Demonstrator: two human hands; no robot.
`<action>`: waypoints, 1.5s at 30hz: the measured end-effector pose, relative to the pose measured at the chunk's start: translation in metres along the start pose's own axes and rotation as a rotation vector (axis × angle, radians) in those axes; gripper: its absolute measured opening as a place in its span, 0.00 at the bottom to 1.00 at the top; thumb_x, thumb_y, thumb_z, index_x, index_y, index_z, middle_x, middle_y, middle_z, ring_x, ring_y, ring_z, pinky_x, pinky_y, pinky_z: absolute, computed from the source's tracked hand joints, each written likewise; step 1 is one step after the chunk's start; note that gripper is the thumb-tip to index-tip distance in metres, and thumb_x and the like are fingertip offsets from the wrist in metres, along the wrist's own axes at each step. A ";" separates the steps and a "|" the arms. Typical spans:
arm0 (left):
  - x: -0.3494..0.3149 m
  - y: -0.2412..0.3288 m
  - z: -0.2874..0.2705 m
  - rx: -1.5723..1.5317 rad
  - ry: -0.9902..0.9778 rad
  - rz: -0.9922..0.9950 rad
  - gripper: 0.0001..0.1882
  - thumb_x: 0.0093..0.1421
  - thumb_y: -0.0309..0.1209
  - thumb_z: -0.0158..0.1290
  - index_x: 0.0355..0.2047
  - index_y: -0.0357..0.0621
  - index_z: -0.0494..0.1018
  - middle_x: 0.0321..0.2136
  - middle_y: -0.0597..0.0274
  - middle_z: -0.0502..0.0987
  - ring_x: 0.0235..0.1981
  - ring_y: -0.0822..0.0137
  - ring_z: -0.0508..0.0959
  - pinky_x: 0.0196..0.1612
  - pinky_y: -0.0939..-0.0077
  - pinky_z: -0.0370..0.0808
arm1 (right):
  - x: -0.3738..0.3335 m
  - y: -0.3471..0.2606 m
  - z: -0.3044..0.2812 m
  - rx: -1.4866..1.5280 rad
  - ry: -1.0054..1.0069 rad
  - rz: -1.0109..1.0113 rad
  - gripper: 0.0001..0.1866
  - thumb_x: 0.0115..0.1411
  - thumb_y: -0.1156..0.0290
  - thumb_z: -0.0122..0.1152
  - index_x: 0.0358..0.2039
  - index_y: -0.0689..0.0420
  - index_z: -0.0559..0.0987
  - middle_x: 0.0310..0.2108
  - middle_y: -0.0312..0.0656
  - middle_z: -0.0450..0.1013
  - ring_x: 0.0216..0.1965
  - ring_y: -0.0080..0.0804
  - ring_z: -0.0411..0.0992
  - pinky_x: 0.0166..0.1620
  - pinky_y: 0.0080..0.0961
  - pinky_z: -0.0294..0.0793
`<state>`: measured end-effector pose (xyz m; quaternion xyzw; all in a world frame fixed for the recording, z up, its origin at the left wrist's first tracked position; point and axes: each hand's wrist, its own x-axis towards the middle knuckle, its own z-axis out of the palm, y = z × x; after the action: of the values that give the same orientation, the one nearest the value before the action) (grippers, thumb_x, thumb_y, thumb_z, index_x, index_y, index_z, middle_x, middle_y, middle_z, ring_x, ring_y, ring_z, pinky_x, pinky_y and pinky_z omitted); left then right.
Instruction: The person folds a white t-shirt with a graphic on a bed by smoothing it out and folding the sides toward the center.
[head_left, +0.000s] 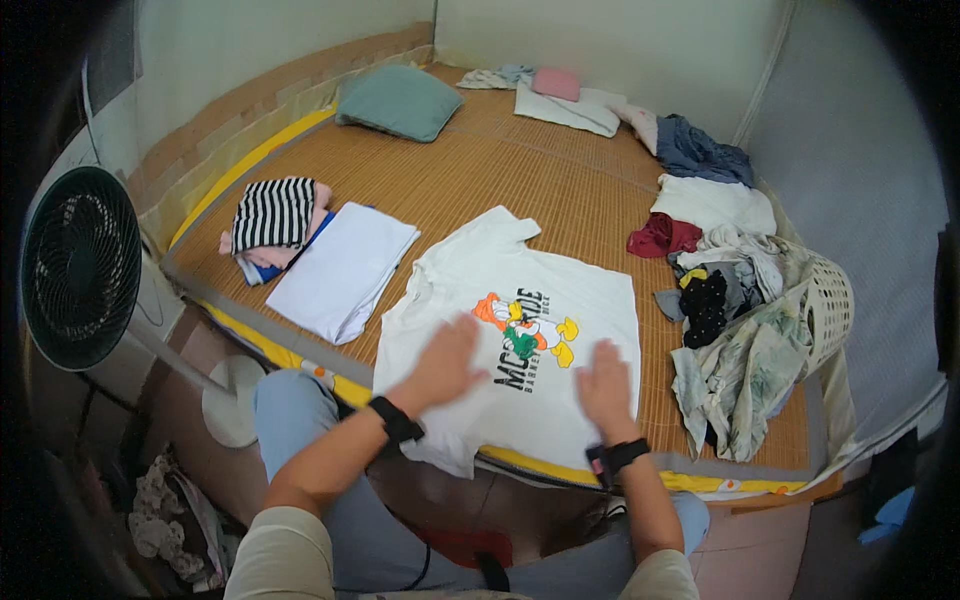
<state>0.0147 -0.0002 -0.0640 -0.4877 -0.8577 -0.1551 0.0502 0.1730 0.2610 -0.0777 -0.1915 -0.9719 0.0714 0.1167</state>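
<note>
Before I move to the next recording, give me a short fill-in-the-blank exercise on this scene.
1. Beneath the left hand and right hand, the printed T-shirt is mostly ____.
2. The striped cloth is white and ____.
3. The fan is at the picture's ____ side.
4. The basket is at the picture's ____ side.

Missing words: white; black; left; right.

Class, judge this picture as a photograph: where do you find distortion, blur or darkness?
Head view: the rim fades to black, darkest in the corners; the bed's yellow edging bends in a curve; the left hand and right hand look slightly blurred; the white shirt is evenly lit, its printed duck clearer.
</note>
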 end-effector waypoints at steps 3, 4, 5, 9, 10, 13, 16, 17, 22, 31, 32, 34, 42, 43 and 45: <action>-0.010 0.026 0.015 -0.110 0.022 0.235 0.41 0.55 0.47 0.51 0.59 0.29 0.51 0.60 0.39 0.54 0.62 0.48 0.54 0.63 0.56 0.51 | -0.005 -0.090 0.010 0.081 -0.109 -0.395 0.36 0.59 0.52 0.46 0.60 0.67 0.56 0.61 0.55 0.53 0.64 0.48 0.49 0.62 0.44 0.48; -0.012 0.024 0.018 -0.124 -0.005 0.241 0.41 0.55 0.47 0.51 0.59 0.29 0.52 0.59 0.39 0.55 0.62 0.48 0.55 0.62 0.56 0.52 | -0.011 -0.091 0.019 0.113 -0.044 -0.376 0.37 0.59 0.52 0.47 0.60 0.65 0.55 0.61 0.55 0.53 0.63 0.48 0.50 0.62 0.44 0.48; -0.017 0.020 0.020 -0.137 -0.031 0.245 0.40 0.55 0.48 0.51 0.58 0.29 0.53 0.59 0.39 0.56 0.61 0.47 0.56 0.62 0.56 0.53 | -0.009 -0.083 0.020 0.120 -0.047 -0.378 0.37 0.59 0.52 0.47 0.60 0.65 0.55 0.61 0.55 0.53 0.63 0.48 0.50 0.62 0.44 0.48; -0.019 -0.059 0.011 0.177 0.042 -0.280 0.44 0.55 0.53 0.49 0.57 0.24 0.52 0.60 0.37 0.53 0.62 0.47 0.54 0.63 0.54 0.49 | -0.008 0.011 0.009 -0.057 0.004 0.032 0.35 0.60 0.54 0.46 0.60 0.65 0.56 0.62 0.54 0.53 0.63 0.48 0.50 0.62 0.47 0.47; -0.016 -0.058 0.004 0.172 0.053 -0.270 0.44 0.55 0.52 0.49 0.57 0.25 0.52 0.60 0.37 0.53 0.62 0.46 0.54 0.62 0.53 0.49 | -0.010 0.013 0.006 -0.065 0.007 0.034 0.35 0.60 0.54 0.46 0.60 0.65 0.56 0.62 0.54 0.53 0.63 0.48 0.50 0.62 0.47 0.47; -0.013 -0.012 -0.009 0.019 -0.027 -0.050 0.42 0.56 0.48 0.50 0.59 0.26 0.49 0.61 0.39 0.52 0.62 0.47 0.54 0.62 0.53 0.50 | -0.006 0.000 0.000 -0.040 0.123 -0.083 0.32 0.56 0.60 0.53 0.57 0.66 0.61 0.59 0.55 0.57 0.61 0.49 0.54 0.60 0.47 0.51; -0.034 0.034 0.009 -0.112 -0.038 0.208 0.40 0.55 0.46 0.51 0.58 0.29 0.53 0.60 0.41 0.55 0.62 0.48 0.55 0.62 0.55 0.51 | 0.006 -0.086 -0.003 0.323 0.034 -0.398 0.30 0.54 0.67 0.56 0.57 0.64 0.61 0.56 0.55 0.61 0.58 0.49 0.59 0.57 0.44 0.57; -0.038 0.040 0.012 -0.082 -0.054 0.226 0.39 0.56 0.46 0.51 0.58 0.29 0.53 0.60 0.41 0.55 0.62 0.48 0.55 0.62 0.56 0.51 | -0.004 -0.093 0.014 0.238 -0.007 -0.465 0.32 0.55 0.64 0.55 0.58 0.64 0.60 0.57 0.54 0.60 0.58 0.50 0.58 0.57 0.45 0.56; -0.030 -0.042 0.019 0.074 0.025 -0.132 0.40 0.58 0.50 0.44 0.59 0.29 0.52 0.60 0.40 0.54 0.62 0.48 0.54 0.62 0.55 0.50 | 0.006 -0.043 0.007 0.102 -0.086 -0.170 0.33 0.59 0.58 0.49 0.61 0.62 0.56 0.62 0.53 0.54 0.64 0.48 0.50 0.61 0.49 0.49; -0.029 0.056 0.010 -0.127 0.081 0.291 0.38 0.56 0.46 0.50 0.58 0.29 0.54 0.60 0.43 0.56 0.61 0.49 0.56 0.62 0.57 0.52 | 0.017 -0.073 0.021 0.301 0.096 -0.386 0.31 0.55 0.63 0.53 0.57 0.66 0.61 0.56 0.56 0.61 0.57 0.52 0.58 0.54 0.49 0.58; -0.031 0.038 0.021 -0.109 0.035 0.225 0.38 0.57 0.46 0.49 0.58 0.29 0.54 0.60 0.42 0.56 0.61 0.49 0.57 0.62 0.57 0.51 | 0.007 -0.084 0.019 0.212 0.056 -0.375 0.31 0.56 0.63 0.52 0.57 0.65 0.61 0.57 0.54 0.59 0.59 0.51 0.57 0.56 0.49 0.57; -0.031 0.010 0.015 -0.092 0.017 0.052 0.36 0.58 0.46 0.47 0.57 0.29 0.54 0.60 0.41 0.55 0.61 0.49 0.56 0.62 0.57 0.51 | 0.002 -0.075 0.017 0.098 -0.011 -0.261 0.31 0.58 0.62 0.50 0.58 0.64 0.59 0.60 0.52 0.56 0.61 0.48 0.53 0.59 0.49 0.53; -0.023 0.009 -0.001 0.010 0.046 -0.002 0.39 0.58 0.47 0.46 0.60 0.29 0.50 0.61 0.42 0.54 0.63 0.49 0.53 0.62 0.52 0.48 | 0.012 -0.049 -0.016 0.192 -0.012 -0.147 0.29 0.59 0.62 0.46 0.57 0.67 0.61 0.59 0.61 0.55 0.61 0.54 0.53 0.60 0.48 0.51; -0.030 0.023 0.009 -0.056 0.045 0.141 0.38 0.57 0.45 0.47 0.60 0.30 0.50 0.60 0.42 0.55 0.62 0.49 0.55 0.62 0.53 0.50 | 0.005 -0.070 -0.003 0.302 0.021 -0.268 0.30 0.55 0.64 0.51 0.55 0.67 0.62 0.58 0.60 0.57 0.59 0.53 0.56 0.59 0.47 0.54; -0.029 0.015 0.013 -0.160 -0.115 0.097 0.36 0.59 0.41 0.45 0.60 0.30 0.50 0.61 0.41 0.53 0.61 0.47 0.55 0.62 0.55 0.51 | -0.007 -0.088 0.013 0.145 0.060 -0.365 0.30 0.54 0.64 0.52 0.55 0.67 0.62 0.57 0.58 0.59 0.58 0.52 0.57 0.58 0.46 0.55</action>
<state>0.0434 -0.0130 -0.0798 -0.5391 -0.8194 -0.1924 -0.0307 0.1445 0.1765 -0.0755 -0.0053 -0.9789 0.1130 0.1702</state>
